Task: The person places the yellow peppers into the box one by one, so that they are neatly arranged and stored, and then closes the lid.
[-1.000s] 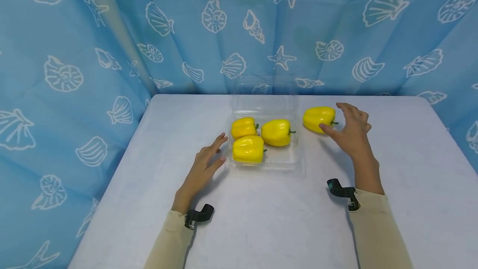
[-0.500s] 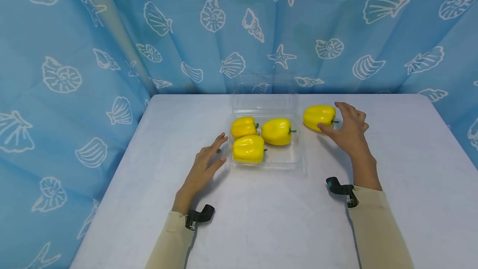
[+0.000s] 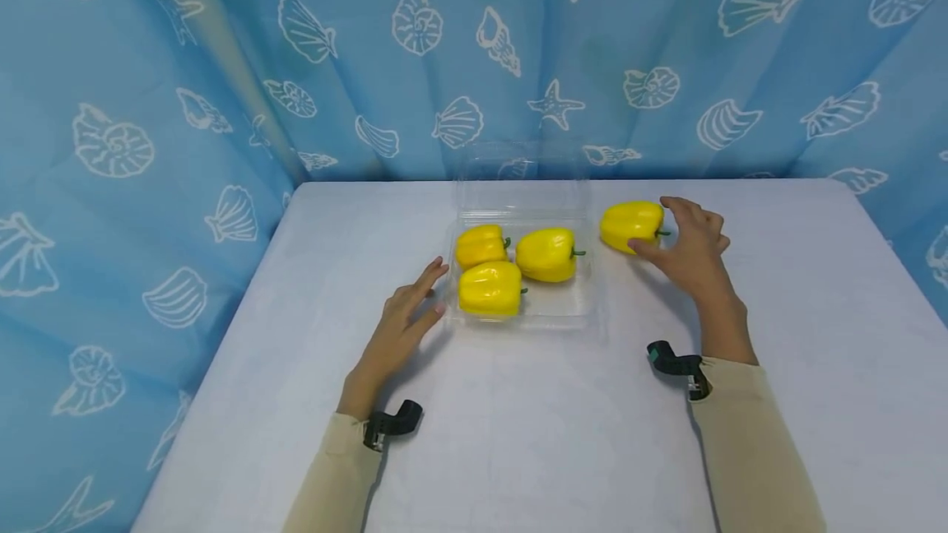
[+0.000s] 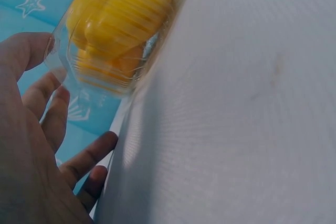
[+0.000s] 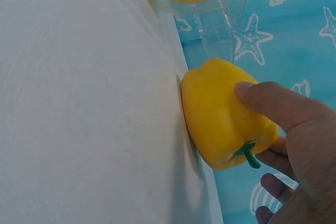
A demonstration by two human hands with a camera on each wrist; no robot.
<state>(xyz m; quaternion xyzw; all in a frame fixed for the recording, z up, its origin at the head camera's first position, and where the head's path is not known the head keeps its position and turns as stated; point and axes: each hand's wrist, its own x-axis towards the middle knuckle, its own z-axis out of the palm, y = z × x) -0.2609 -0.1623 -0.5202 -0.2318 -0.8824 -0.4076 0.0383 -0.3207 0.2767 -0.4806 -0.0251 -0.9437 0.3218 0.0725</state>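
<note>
Three yellow bell peppers (image 3: 490,289) lie in a clear plastic clamshell box (image 3: 563,321) whose lid stands open at the back. Just right of the box, another yellow bell pepper (image 3: 631,225) lies on the table with its green stem pointing right. My right hand (image 3: 692,249) holds it by the stem end; in the right wrist view the thumb (image 5: 249,92) presses its near side and the fingers go behind it. My left hand (image 3: 400,323) is at the box's left side, fingers loosely extended. In the left wrist view, its thumb (image 4: 39,48) is right at the clear rim.
A white cloth covers the table (image 3: 518,434). Behind it and along the left hangs a blue curtain (image 3: 333,89) with white shells and starfish. The transparent lid (image 3: 522,179) rises near the table's back edge. Each wrist wears a black camera mount (image 3: 392,422).
My right hand has drawn slightly closer round the loose pepper. The left hand stays by the box. The head view has tilted slightly, shifting the scene up.
</note>
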